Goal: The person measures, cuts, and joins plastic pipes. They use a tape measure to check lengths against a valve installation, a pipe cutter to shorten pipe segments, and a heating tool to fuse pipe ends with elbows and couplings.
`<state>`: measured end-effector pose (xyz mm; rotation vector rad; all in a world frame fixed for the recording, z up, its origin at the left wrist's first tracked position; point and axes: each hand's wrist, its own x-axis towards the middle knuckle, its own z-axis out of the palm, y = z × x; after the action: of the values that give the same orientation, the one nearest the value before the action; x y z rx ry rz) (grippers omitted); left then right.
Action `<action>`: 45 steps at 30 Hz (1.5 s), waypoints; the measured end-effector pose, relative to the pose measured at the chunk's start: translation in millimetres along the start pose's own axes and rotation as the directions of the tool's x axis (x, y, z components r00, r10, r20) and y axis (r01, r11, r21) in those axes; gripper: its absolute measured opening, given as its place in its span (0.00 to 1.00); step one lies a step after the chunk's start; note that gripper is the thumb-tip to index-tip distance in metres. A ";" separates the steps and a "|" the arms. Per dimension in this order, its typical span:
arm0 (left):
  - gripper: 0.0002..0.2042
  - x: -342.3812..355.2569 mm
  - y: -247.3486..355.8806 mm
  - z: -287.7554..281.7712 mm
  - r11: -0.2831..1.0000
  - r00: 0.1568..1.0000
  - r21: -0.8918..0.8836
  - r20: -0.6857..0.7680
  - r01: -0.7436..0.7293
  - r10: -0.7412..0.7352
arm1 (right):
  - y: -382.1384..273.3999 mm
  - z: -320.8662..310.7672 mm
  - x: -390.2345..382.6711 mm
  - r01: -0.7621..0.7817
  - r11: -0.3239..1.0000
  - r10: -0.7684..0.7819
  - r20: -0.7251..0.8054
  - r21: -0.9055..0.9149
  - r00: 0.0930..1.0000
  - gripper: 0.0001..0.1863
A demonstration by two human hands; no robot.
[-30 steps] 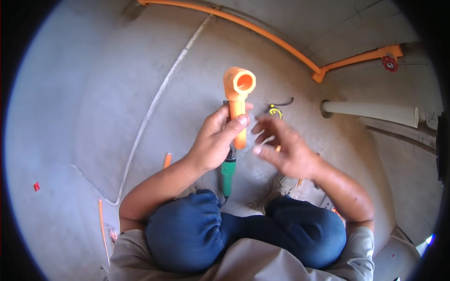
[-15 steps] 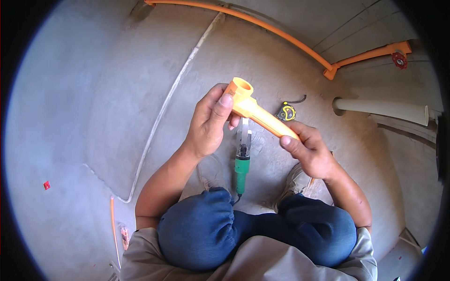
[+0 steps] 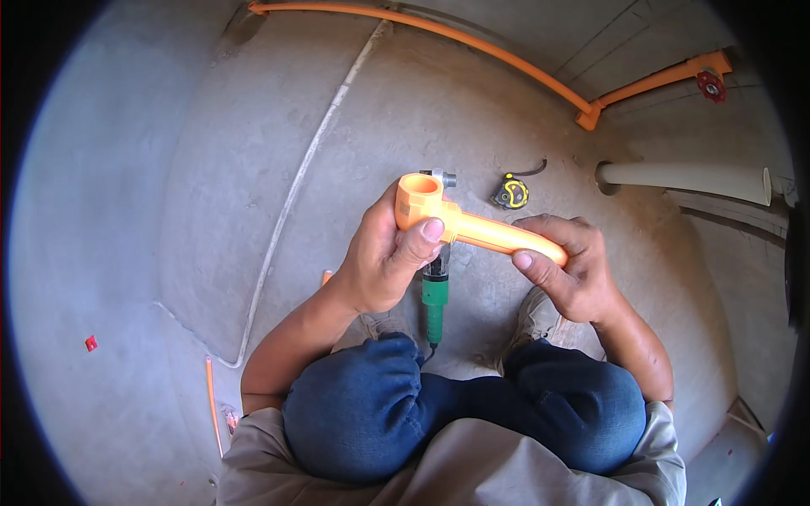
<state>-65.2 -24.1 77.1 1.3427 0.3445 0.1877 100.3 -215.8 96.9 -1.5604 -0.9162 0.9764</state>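
An orange plastic elbow fitting (image 3: 418, 201), its round opening facing up, is joined to a short orange pipe (image 3: 498, 234). My left hand (image 3: 390, 253) grips the fitting, thumb across its lower side. Around the pipe's far right end my right hand (image 3: 574, 268) is closed, thumb underneath and fingers over the top. Below them on the floor lies a pipe welding iron with a green handle (image 3: 434, 305); its grey metal heating head (image 3: 445, 178) shows beyond the fitting. The fitting and my left hand hide the middle of this tool.
A black and yellow tape measure (image 3: 511, 193) lies on the floor to the right. Orange pipe (image 3: 472, 44) runs along the far wall to a red-handled valve (image 3: 711, 86). At right, a white pipe (image 3: 688, 178) juts out. A loose orange pipe (image 3: 213, 401) lies lower left.
Both hands have brought the joined fitting and pipe slightly nearer and turned them closer to level. The welding iron's head, hidden before, now shows beyond the fitting.
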 end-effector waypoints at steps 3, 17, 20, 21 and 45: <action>0.19 0.4 2.4 0.0 0.999 1.000 0.031 0.025 0.008 -0.008 | -0.8 0.7 -1.8 0.043 0.999 -0.043 0.001 -0.017 0.999 0.14; 0.17 -2.5 -8.2 -3.7 0.998 0.999 0.058 0.026 0.031 -0.032 | 9.4 3.9 1.0 0.039 0.999 -0.039 0.018 -0.025 0.999 0.13; 0.17 -0.7 -10.4 -3.6 0.998 0.999 0.047 0.019 0.041 -0.042 | 12.1 3.0 2.3 0.022 0.999 -0.021 0.024 -0.039 0.999 0.13; 0.17 -0.2 -10.9 -4.0 0.998 0.999 0.048 0.015 0.042 -0.043 | 13.2 3.4 3.0 0.015 0.999 -0.014 0.021 -0.038 1.000 0.13; 0.14 -15.9 -182.3 -209.6 0.941 0.612 -0.199 -0.718 0.274 -0.330 | 95.8 -21.6 39.1 -0.406 0.913 0.396 -0.187 -0.019 0.899 0.20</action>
<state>-165.0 122.7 -137.1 1.0561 1.2560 0.4652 142.3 -204.6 0.5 -1.8991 -0.5052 1.0782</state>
